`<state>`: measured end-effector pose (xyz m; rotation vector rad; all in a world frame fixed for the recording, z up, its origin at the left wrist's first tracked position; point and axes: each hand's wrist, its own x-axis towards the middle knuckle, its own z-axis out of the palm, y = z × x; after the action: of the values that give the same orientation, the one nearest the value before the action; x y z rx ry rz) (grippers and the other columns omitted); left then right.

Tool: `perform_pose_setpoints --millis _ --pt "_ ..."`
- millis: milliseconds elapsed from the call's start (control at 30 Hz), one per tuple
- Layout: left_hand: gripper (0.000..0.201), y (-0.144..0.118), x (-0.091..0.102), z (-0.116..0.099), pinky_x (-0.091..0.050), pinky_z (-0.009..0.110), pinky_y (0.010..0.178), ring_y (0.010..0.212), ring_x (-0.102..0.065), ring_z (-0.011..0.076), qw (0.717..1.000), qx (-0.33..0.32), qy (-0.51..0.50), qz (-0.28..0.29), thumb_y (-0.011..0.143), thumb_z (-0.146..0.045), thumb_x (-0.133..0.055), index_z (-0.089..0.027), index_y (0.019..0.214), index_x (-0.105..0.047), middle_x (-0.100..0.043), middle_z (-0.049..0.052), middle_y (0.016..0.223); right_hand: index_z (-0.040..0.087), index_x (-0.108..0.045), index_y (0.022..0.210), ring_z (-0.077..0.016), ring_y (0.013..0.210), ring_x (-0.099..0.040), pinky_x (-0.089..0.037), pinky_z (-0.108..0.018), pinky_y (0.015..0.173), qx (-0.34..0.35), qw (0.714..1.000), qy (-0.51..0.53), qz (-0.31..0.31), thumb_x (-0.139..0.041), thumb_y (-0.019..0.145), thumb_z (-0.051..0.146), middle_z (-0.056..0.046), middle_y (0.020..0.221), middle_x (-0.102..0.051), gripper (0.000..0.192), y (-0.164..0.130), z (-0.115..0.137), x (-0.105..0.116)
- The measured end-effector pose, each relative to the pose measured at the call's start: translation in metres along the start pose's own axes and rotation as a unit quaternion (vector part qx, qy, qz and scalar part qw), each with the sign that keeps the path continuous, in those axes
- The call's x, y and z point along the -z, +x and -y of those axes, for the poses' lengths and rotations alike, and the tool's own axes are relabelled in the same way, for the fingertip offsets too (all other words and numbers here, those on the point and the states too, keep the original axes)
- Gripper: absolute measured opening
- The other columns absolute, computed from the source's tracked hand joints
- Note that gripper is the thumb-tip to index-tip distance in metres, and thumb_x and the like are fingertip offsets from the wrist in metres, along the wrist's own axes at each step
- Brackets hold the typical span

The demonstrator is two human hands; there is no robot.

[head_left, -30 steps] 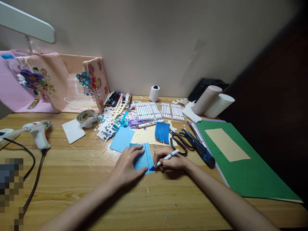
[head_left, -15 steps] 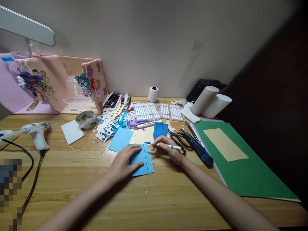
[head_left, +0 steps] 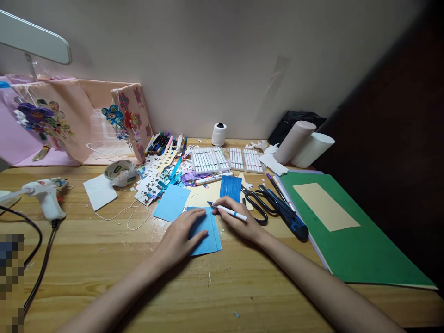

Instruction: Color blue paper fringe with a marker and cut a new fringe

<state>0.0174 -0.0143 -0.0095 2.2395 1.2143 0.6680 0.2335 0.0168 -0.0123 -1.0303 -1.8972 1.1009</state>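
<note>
Blue paper piece (head_left: 208, 231) lies flat on the wooden desk (head_left: 243, 286), just in front of me. My left hand (head_left: 178, 238) is spread flat on its left half, fingers apart, nothing gripped; I read that as pinning the sheet so it can't slide. My right hand (head_left: 237, 222) has its fingers closed round a white marker (head_left: 227, 210), blue tip sitting at the paper's top right corner, beside a drawn line along the right edge. Just behind the paper: a second blue sheet (head_left: 171, 202), a cream sheet (head_left: 204, 194), a darker coloured-in blue piece (head_left: 231, 187). Black scissors (head_left: 258, 203) just right of the paper, the green board (head_left: 354, 240) further right. Marker trays (head_left: 211, 159) well behind it, glue gun (head_left: 43, 196) far left. Tape roll (head_left: 120, 172) carries a green label, too small to read.
</note>
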Motion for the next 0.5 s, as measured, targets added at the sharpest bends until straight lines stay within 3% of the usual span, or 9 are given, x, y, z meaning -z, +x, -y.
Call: perform_pose_setpoints --millis 233,500 --pt "0.041 0.0019 0.0019 0.0019 -0.040 0.041 0.100 0.119 -0.048 0.0204 0.999 -0.005 0.029 0.032 0.087 -0.030 -0.054 -0.026 0.127 -0.045 -0.051 0.004 0.132 0.019 -0.054 0.102 -0.0181 0.087 -0.061 -0.044 -0.031 0.076 0.004 1.000 -0.011 0.001 -0.045 0.091 0.022 -0.005 0.093 -0.066 0.014 0.0004 -0.0021 0.0002" --pt "0.041 0.0031 0.0020 0.0033 -0.033 0.049 0.105 0.119 -0.049 0.0226 0.998 -0.016 0.049 0.044 0.089 -0.033 -0.051 -0.029 0.129 -0.045 -0.050 0.004 0.135 0.020 -0.055 0.104 -0.0184 0.087 -0.062 -0.045 -0.032 0.077 -0.008 1.000 -0.005 0.008 -0.045 0.091 0.021 -0.005 0.093 -0.066 0.016 -0.0001 0.0018 0.0014"
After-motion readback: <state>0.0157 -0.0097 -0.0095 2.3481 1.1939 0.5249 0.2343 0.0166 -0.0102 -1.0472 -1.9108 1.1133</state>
